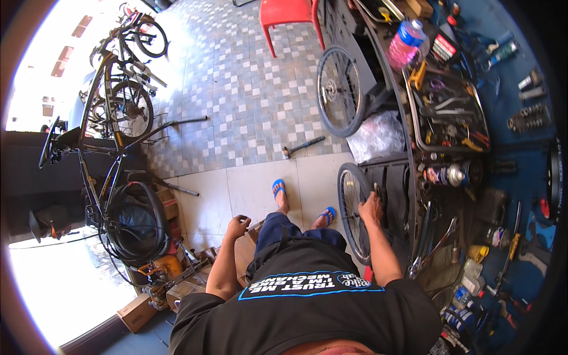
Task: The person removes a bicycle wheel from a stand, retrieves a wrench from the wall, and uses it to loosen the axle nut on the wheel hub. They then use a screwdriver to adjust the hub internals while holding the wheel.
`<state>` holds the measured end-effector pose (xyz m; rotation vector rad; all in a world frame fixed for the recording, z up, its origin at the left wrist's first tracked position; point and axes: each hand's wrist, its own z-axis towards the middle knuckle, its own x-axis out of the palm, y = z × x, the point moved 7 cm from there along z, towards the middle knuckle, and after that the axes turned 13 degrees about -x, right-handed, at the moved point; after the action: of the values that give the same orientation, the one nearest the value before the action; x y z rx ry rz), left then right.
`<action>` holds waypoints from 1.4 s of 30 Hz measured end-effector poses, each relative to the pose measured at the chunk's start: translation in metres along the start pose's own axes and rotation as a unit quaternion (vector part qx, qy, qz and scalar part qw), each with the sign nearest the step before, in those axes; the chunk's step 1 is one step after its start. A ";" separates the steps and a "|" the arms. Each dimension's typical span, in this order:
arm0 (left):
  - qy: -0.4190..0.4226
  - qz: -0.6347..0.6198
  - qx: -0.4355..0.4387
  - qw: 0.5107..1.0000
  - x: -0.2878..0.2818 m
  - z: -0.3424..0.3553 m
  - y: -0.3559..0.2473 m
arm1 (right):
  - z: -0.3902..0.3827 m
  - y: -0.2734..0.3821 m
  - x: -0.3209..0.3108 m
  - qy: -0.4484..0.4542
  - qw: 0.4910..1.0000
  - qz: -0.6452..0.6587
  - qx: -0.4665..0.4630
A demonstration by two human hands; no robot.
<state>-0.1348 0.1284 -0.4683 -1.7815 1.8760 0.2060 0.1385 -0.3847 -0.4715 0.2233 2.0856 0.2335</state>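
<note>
My right hand is closed on the tyre edge of a bicycle wheel, which stands upright beside the workbench on my right. In front of my left side, my left hand is raised with its fingers curled in; whether anything small is inside them is hidden. A second bicycle wheel leans against the bench farther ahead. On the floor before me lies a short black rod with a brownish end.
To my left, a dark bicycle frame is held up above several tyres and boxes. Other bicycles stand behind it. The right-hand bench carries a tool tray, a spray can and a bottle of pink liquid. A red chair stands ahead.
</note>
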 end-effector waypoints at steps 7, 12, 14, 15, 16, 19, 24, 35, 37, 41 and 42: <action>0.002 0.012 0.143 0.990 -0.052 0.081 -0.124 | 0.076 0.197 -0.022 -0.003 0.981 -0.014 -0.192; -0.103 0.071 0.315 0.941 -0.141 0.124 -0.227 | 0.157 0.293 -0.039 0.055 0.977 0.029 -0.206; -0.047 0.013 0.297 0.954 -0.175 0.144 -0.271 | 0.191 0.328 -0.059 0.020 0.970 0.033 -0.240; -0.040 0.022 0.286 0.957 -0.194 0.152 -0.298 | 0.208 0.352 -0.079 0.010 0.970 0.050 -0.236; -0.033 0.034 0.269 0.962 -0.213 0.154 -0.317 | 0.218 0.378 -0.095 0.007 0.970 0.069 -0.233; -0.046 0.039 0.344 0.937 -0.253 0.164 -0.398 | 0.250 0.431 -0.138 -0.015 0.966 0.101 -0.236; -0.011 0.019 0.413 0.910 -0.289 0.178 -0.557 | 0.337 0.497 -0.184 -0.051 0.961 0.102 -0.252; -0.023 0.023 0.446 0.895 -0.404 0.293 -0.838 | 0.614 0.700 -0.288 -0.036 0.936 0.102 -0.336; -0.060 -0.052 0.438 0.895 -0.450 0.315 -0.872 | 0.654 0.734 -0.320 -0.051 0.929 0.054 -0.363; -0.091 -0.102 0.389 0.911 -0.516 0.379 -0.930 | 0.744 0.800 -0.384 -0.092 0.910 0.104 -0.391; -0.096 -0.084 0.385 0.914 -0.531 0.388 -0.947 | 0.765 0.815 -0.396 -0.098 0.910 0.104 -0.388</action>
<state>0.8714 0.6663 -0.3052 -1.2924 1.3694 -0.3685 1.0494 0.3584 -0.3125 -0.0204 1.6215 1.0943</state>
